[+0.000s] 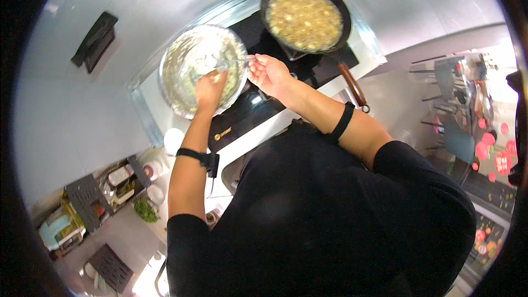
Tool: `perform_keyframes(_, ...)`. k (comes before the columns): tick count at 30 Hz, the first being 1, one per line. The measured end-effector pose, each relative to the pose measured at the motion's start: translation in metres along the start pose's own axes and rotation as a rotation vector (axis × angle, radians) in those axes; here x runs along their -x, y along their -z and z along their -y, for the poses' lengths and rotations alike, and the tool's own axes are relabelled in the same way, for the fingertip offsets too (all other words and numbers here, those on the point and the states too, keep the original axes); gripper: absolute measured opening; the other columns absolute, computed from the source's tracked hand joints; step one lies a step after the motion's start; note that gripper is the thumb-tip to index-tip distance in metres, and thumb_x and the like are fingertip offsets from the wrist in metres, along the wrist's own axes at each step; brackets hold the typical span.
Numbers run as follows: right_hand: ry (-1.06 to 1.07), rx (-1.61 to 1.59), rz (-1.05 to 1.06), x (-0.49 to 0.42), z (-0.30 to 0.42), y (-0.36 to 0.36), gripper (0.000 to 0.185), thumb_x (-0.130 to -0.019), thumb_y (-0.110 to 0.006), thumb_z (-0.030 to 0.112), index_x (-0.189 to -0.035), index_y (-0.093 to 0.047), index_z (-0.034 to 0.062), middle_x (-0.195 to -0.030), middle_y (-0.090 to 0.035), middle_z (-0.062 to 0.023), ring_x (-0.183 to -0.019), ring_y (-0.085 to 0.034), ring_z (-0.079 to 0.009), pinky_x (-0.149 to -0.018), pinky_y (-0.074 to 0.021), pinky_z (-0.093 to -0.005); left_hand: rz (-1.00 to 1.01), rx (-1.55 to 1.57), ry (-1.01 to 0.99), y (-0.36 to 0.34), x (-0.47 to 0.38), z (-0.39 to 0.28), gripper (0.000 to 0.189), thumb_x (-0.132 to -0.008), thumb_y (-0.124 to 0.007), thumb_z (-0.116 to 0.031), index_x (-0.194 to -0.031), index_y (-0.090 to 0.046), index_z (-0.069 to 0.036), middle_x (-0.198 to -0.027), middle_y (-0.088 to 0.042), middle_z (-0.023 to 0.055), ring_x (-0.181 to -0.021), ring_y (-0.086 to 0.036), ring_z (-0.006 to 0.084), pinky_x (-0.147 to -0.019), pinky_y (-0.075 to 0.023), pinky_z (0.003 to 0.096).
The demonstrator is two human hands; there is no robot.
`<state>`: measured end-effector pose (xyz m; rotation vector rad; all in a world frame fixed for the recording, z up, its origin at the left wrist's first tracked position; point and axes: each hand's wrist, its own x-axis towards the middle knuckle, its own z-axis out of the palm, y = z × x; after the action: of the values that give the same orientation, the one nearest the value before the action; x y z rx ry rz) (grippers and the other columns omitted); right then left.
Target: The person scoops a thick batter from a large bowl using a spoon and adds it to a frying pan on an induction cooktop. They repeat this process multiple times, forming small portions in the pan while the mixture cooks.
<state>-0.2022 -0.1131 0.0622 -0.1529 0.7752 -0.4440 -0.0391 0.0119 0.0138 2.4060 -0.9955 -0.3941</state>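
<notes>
A large metal bowl (169,78) sits at the left of the black cooktop (235,125), its inside coated with pale, wet batter or dough. My left hand (211,86) is down inside it with fingers bent around some of the pale mixture. At the bowl's right rim, my right hand (266,72) pinches the handle of a metal utensil (241,60), perhaps a spoon; its far end reaches over the bowl and is blurred. Beyond, a dark wok (347,20) holds bubbling oil with many small yellowish pieces (305,20) frying in it. Its wooden handle (352,84) points toward me.
A small gold-coloured spoon-like item (222,133) lies on the cooktop's front part. A white round object (174,139) stands beside my left forearm. Green leaves (145,210) and racks of kitchen items (88,200) are at lower left. Chairs (456,136) stand at far right.
</notes>
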Motion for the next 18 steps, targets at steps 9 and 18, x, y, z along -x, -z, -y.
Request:
perform_keyframes(9,1.459,1.717,-0.192,0.000,0.157,0.062,0.020,-0.092,-0.052,0.010,-0.105,-0.066,0.0027,-0.085,-0.063,-0.0130,-0.079,-0.062,-0.0280,-0.070,-0.0494,-0.0335,0.282,-0.248,-0.158,0.001,-0.011,0.024,0.050,-0.080,-0.069,-0.038,-0.120,-0.058,-0.010,-0.132,-0.050,0.0215,-0.120,-0.048,0.0395,-0.098,-0.0416,0.0446)
perform_keyframes(18,1.393,2.062,-0.039,-0.002,0.180,0.064,0.021,-0.088,-0.057,0.010,-0.105,-0.065,0.0035,-0.092,-0.063,-0.0158,-0.086,-0.060,-0.0351,-0.075,-0.0489,-0.0393,0.248,-0.048,-0.128,-0.005,-0.029,0.038,0.053,-0.079,-0.073,-0.036,-0.118,-0.060,-0.004,-0.109,-0.062,0.0269,-0.103,-0.061,0.0388,-0.087,-0.0478,0.0417)
